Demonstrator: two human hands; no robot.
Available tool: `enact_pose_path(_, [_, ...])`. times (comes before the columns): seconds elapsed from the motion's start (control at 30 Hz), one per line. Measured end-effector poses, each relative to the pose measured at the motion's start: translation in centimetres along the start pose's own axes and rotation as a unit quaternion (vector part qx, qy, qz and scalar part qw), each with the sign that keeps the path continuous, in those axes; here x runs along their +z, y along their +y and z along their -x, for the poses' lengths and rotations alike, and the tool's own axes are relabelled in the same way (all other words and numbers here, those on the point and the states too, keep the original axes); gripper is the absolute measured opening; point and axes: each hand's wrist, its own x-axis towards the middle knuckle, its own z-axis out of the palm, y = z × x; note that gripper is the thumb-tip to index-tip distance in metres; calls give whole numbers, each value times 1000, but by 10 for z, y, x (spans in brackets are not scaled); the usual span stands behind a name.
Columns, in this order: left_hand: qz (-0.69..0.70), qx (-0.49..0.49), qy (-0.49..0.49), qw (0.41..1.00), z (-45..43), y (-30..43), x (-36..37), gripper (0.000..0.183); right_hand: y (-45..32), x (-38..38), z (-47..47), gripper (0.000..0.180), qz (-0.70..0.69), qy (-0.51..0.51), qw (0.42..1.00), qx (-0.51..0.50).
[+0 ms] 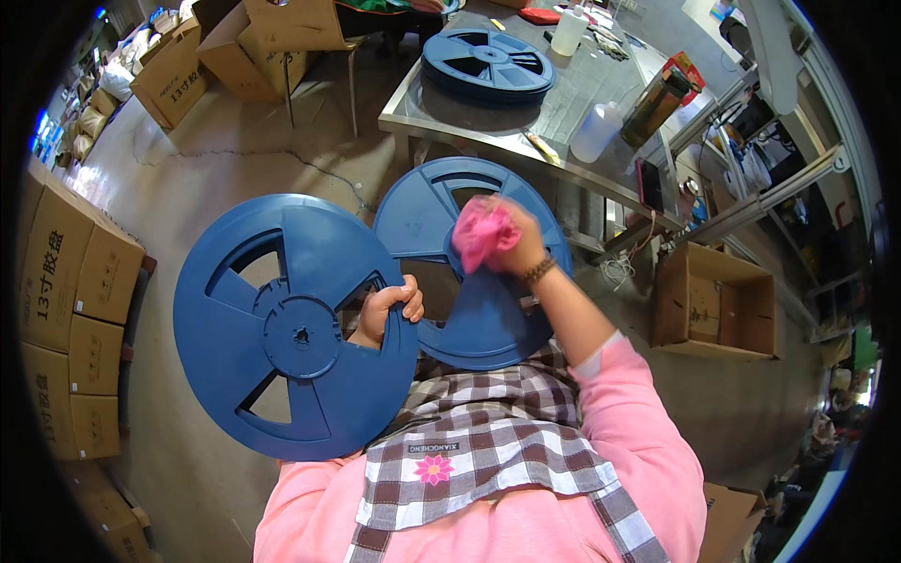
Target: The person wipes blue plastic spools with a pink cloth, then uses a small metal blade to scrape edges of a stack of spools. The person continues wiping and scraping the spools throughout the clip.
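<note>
My left hand (387, 310) reaches through a cutout of a blue plastic reel flange (338, 246) and grips its edge. That disc is held up on the left, with its round hub facing me. A second blue reel flange (415, 211) rests at my lap, partly behind the first. Over it, my right hand (524, 243) clutches a crumpled pink cloth (484, 232); both are a little blurred. Whether the cloth touches the disc, I cannot tell.
Ahead stands a metal table (486, 137) bearing a stack of blue reels (489, 70), squeeze bottles (595, 130) and a dark tumbler (654, 105). An opened carton (714, 302) sits on the floor at right. Stacked cartons (77, 281) line the left.
</note>
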Motion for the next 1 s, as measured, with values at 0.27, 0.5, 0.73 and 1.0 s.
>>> enact_pose_path(0.27, [5, 1, 8, 1000, 1, 0, -3, 19, 99, -13, -35, 33, 42, 28, 948, 314])
enact_pose_path(0.5, [55, -16, 15, 998, 2, -4, -7, 20, -88, -31, 97, 18, -76, -168, 981, -52])
enact_pose_path(0.73, [13, -16, 7, 1000, -3, 1, 0, 19, 71, -52, 108, 32, -125, 167, 929, 306])
enact_pose_path(1.0, [35, -3, 10, 999, 1, -1, -6, 19, -39, 8, 40, 20, -165, 1, 967, 193])
